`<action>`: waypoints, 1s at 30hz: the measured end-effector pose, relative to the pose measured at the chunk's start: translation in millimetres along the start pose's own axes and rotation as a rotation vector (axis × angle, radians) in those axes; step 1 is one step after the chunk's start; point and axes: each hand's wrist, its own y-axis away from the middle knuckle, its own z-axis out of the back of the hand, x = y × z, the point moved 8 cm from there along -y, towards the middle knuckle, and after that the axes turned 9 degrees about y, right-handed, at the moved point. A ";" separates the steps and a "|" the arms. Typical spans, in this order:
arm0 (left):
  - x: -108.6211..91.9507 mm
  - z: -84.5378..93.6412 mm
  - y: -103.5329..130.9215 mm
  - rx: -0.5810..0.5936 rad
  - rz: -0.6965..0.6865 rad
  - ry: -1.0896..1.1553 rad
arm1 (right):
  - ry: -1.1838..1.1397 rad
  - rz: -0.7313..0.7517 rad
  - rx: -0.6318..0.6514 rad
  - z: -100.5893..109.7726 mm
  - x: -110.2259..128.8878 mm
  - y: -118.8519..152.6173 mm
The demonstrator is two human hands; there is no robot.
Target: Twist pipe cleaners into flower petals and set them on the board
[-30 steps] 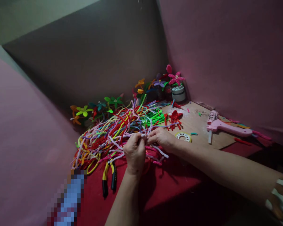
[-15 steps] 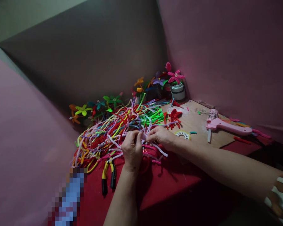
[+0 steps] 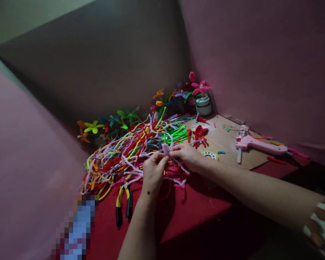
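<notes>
My left hand (image 3: 155, 169) and my right hand (image 3: 188, 156) meet over the near edge of a heap of pipe cleaners (image 3: 130, 144). Between their fingertips is a pale lilac pipe cleaner, bent into a small petal-shaped loop (image 3: 166, 148) that stands up above the fingers. Both hands are closed in a pinch on it. A lilac length trails out below my right hand. Pliers (image 3: 123, 202) with yellow and black handles lie to the left of my left wrist, jaws under the heap.
A pink glue gun (image 3: 260, 143) rests on a brown board (image 3: 230, 157) at right, near a roll of tape (image 3: 209, 155) and red pipe-cleaner pieces (image 3: 200, 133). Pipe-cleaner flowers (image 3: 201, 87) stand along the wall, by a grey lidded jar (image 3: 203, 105). Red cloth (image 3: 189, 209) covers the table.
The lilac loop has come into clear sight above my fingertips. My left hand has turned, its fingers now reaching toward my right hand. The whole view has shifted slightly.
</notes>
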 end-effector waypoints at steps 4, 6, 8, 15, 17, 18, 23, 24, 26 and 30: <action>-1.1 2.3 -0.6 0.002 -0.034 -0.092 | 0.035 0.012 -0.015 0.9 1.8 -0.1; -1.9 3.4 -0.5 -0.003 -0.038 -0.103 | 0.085 0.039 -0.027 2.0 3.9 -1.1; -3.0 4.2 -0.2 -0.012 -0.047 -0.112 | 0.142 0.042 -0.024 2.0 4.0 -2.0; -6.0 7.4 2.1 -0.158 -0.086 -0.233 | 0.508 0.172 -0.137 4.3 21.2 6.4; -5.8 7.5 3.3 -0.205 -0.067 -0.222 | 0.605 0.271 -0.185 3.1 31.3 12.5; -4.3 6.6 3.6 -0.210 -0.038 -0.185 | 0.643 0.317 -0.209 2.7 35.7 15.4; 1.8 -4.5 4.2 -0.079 0.097 0.049 | 0.546 0.297 -0.196 4.2 33.5 13.8; 1.0 -6.2 4.1 -0.049 0.089 0.076 | 0.487 0.266 -0.181 4.9 30.3 11.4; 0.2 -7.8 3.9 -0.016 0.062 0.102 | 0.403 0.231 -0.169 6.3 26.3 7.7; -9.7 0.4 4.6 -0.142 -0.113 -0.095 | 0.364 0.220 -0.170 7.7 24.7 5.1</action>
